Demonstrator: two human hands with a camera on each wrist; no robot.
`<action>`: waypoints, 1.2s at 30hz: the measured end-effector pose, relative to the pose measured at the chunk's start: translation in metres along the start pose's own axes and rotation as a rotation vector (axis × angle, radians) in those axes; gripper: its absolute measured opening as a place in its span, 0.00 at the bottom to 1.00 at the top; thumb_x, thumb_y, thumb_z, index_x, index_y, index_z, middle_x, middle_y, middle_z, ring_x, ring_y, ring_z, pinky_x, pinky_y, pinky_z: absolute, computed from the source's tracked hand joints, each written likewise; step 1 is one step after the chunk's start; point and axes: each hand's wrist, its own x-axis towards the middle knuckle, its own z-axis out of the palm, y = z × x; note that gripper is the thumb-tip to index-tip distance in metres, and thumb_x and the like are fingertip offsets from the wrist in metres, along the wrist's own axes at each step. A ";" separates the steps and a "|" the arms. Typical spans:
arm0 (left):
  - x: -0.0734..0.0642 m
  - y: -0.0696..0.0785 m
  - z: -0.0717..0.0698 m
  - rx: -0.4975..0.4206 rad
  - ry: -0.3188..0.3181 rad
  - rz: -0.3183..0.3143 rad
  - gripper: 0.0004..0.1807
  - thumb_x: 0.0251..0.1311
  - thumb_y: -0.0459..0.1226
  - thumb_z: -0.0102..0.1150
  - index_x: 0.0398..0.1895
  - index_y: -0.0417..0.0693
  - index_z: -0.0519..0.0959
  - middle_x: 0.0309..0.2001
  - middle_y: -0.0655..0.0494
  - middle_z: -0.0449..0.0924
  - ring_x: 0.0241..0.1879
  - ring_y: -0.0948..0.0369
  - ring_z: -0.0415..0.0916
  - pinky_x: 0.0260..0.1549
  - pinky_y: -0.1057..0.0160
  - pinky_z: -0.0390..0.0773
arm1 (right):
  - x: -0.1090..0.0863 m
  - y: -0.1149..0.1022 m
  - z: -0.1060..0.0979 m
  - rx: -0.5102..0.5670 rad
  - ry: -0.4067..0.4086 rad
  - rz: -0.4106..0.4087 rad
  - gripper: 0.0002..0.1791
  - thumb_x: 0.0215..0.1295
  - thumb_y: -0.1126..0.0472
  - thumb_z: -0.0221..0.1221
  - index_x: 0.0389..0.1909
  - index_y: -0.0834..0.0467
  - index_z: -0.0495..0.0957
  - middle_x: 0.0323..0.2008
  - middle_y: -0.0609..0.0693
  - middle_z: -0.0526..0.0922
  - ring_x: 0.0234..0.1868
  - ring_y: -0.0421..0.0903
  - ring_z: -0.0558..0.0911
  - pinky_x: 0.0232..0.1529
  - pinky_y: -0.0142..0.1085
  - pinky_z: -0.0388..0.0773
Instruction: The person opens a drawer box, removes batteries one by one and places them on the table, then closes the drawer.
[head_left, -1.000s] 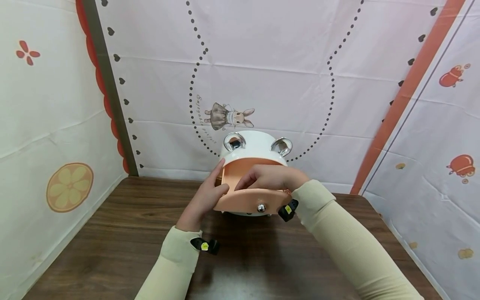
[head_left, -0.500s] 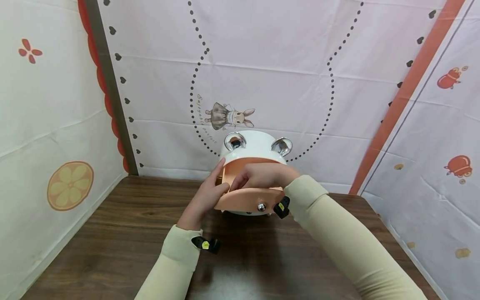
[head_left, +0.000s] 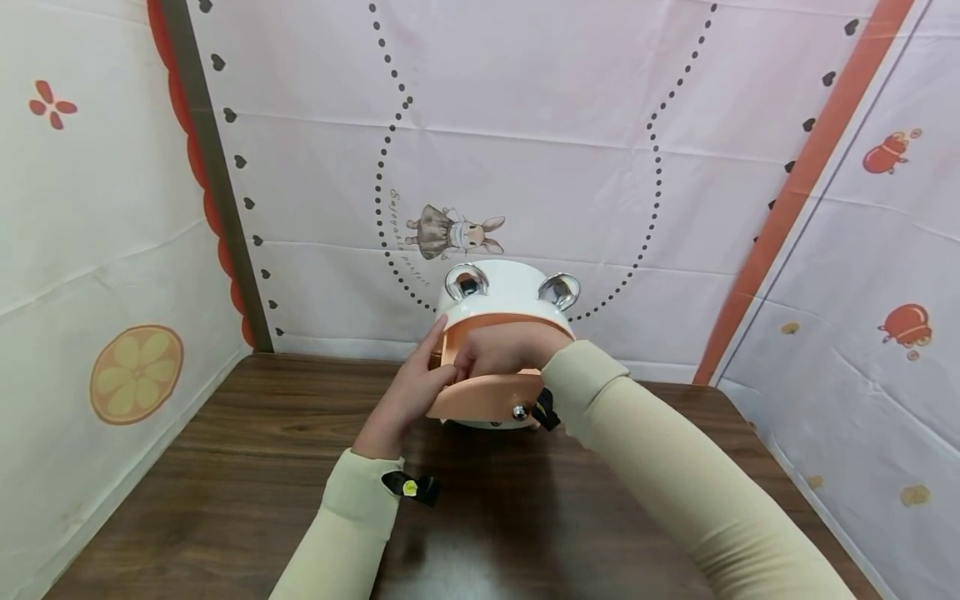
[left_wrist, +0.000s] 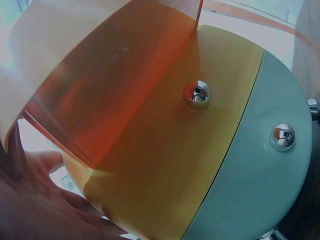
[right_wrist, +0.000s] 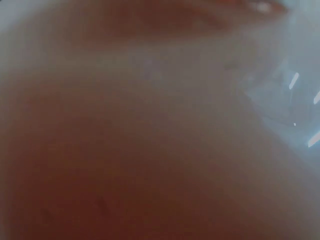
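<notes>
A small round white drawer cabinet [head_left: 513,287] with two silver ears stands at the back of the table. Its peach top drawer [head_left: 480,400] is pulled out, with a silver knob [head_left: 520,412] on the front. My left hand [head_left: 408,390] lies along the left side, the thumb at the drawer's corner, the other fingers stretched along the cabinet. My right hand [head_left: 506,348] reaches down into the drawer with bent fingers; the drawer front hides the fingertips and anything between them. In the left wrist view, a yellow drawer [left_wrist: 160,140] and a teal drawer [left_wrist: 255,145] sit pushed in below.
The dark wooden table [head_left: 480,517] spreads in front of the cabinet. A white printed cloth [head_left: 540,183] hangs close behind it, and more cloth walls stand left and right. The right wrist view is mostly blur.
My right hand has slid leftward inside the drawer, toward my left thumb, and its sleeve now covers the drawer's right end. My left hand has stayed in place.
</notes>
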 end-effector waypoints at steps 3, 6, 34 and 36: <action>0.001 0.000 0.000 0.001 -0.009 -0.005 0.46 0.55 0.38 0.51 0.75 0.80 0.46 0.78 0.60 0.43 0.70 0.53 0.51 0.67 0.41 0.54 | 0.001 -0.003 0.000 -0.049 0.002 0.013 0.10 0.65 0.61 0.57 0.29 0.46 0.84 0.23 0.40 0.78 0.25 0.37 0.72 0.29 0.29 0.70; 0.001 0.000 0.000 0.008 -0.008 -0.009 0.46 0.55 0.38 0.52 0.75 0.80 0.46 0.78 0.59 0.44 0.70 0.52 0.51 0.67 0.40 0.55 | 0.002 -0.004 0.000 -0.063 -0.004 0.032 0.10 0.65 0.61 0.57 0.29 0.47 0.85 0.24 0.41 0.79 0.26 0.37 0.73 0.30 0.29 0.71; -0.001 0.006 -0.001 -0.031 -0.029 -0.050 0.47 0.55 0.34 0.48 0.76 0.75 0.45 0.77 0.53 0.45 0.64 0.49 0.56 0.54 0.52 0.61 | -0.029 0.027 -0.002 0.040 0.179 0.143 0.06 0.58 0.64 0.59 0.33 0.51 0.83 0.33 0.45 0.84 0.33 0.41 0.78 0.36 0.33 0.75; -0.004 0.013 -0.002 -0.029 -0.032 -0.052 0.47 0.55 0.33 0.47 0.77 0.72 0.44 0.77 0.52 0.44 0.63 0.48 0.56 0.53 0.52 0.61 | -0.036 0.030 -0.004 0.093 0.190 0.150 0.06 0.57 0.65 0.59 0.34 0.53 0.82 0.33 0.47 0.84 0.32 0.41 0.78 0.36 0.34 0.76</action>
